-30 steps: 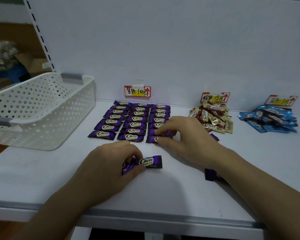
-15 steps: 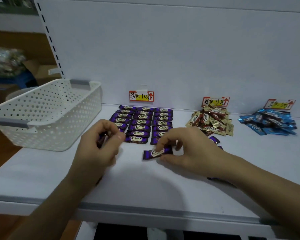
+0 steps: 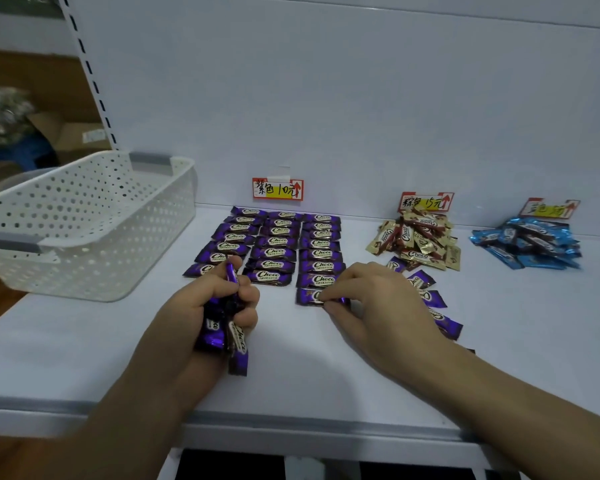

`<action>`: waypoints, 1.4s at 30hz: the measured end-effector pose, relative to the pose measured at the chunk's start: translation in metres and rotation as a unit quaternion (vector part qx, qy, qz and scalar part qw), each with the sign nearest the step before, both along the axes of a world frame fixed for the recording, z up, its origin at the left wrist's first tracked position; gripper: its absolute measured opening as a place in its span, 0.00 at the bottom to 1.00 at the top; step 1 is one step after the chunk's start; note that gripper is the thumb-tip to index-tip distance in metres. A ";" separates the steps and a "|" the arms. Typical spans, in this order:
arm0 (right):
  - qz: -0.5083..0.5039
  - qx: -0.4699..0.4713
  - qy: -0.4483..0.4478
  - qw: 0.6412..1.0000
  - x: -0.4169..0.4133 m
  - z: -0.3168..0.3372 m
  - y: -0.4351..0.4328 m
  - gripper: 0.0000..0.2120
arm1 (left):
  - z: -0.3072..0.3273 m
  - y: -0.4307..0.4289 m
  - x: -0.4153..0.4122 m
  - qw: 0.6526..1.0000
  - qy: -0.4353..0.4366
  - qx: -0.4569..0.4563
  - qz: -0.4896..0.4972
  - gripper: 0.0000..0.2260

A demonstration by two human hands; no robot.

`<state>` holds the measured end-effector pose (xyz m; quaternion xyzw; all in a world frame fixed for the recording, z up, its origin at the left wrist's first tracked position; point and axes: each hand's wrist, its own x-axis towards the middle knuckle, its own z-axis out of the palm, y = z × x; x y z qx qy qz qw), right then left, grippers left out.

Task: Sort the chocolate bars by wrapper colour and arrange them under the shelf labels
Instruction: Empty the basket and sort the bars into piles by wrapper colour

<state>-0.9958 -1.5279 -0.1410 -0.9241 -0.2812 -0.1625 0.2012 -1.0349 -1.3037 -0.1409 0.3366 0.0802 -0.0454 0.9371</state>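
Grip status: at lower centre we are clutching a bunch of purple bars in our curled left hand. At centre our right hand is pinching one purple bar at the lower end of the purple rows.

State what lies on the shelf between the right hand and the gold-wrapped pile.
In the head view, loose purple Choco bars lie between the right hand and the gold-wrapped pile.
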 end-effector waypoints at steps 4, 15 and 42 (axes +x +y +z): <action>-0.003 -0.004 -0.006 1.000 0.002 -0.003 0.001 0.08 | 0.004 -0.008 -0.005 0.996 0.011 0.076 0.033 0.12; 0.194 0.286 0.288 0.893 -0.005 0.045 0.015 0.13 | 0.025 -0.029 -0.033 0.774 -0.174 0.595 0.125 0.16; 0.114 -0.015 0.032 0.993 0.012 0.003 0.066 0.04 | 0.009 0.019 -0.023 0.943 -0.024 0.268 0.195 0.15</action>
